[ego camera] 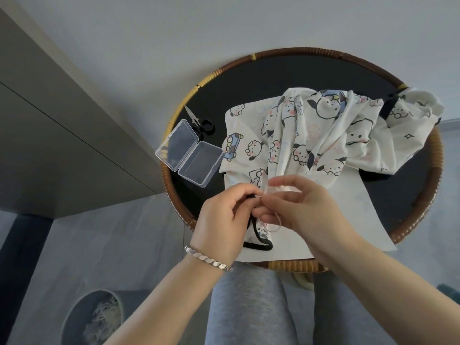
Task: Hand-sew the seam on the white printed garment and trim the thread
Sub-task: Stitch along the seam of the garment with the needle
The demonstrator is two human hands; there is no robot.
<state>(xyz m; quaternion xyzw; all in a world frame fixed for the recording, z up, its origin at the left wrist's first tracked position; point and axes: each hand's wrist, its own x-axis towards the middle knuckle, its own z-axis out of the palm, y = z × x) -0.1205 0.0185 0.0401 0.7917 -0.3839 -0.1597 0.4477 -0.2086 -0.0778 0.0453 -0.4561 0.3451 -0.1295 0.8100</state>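
Tray point(249, 61) — garment point(311, 135) pinched between left hand point(221, 220), right hand point(303, 207).

Soft, even light, with only faint shadows under the garment point(323, 135) on the dark tray point(286, 75). The wide lens bends lines toward the edges, and the fingertips point(276, 181) of the right hand point(311, 210) look slightly blurred and pale.

Round black-topped table with a woven brown and tan rattan rim point(273, 54). Holds at left an open clear plastic hinged box point(189, 153), with small black-handled scissors point(199, 122) just behind. Across middle and right lies a crumpled white garment printed with cartoon puppies point(311, 135), resting on a flat white sheet point(353, 202) reaching over the near rim.
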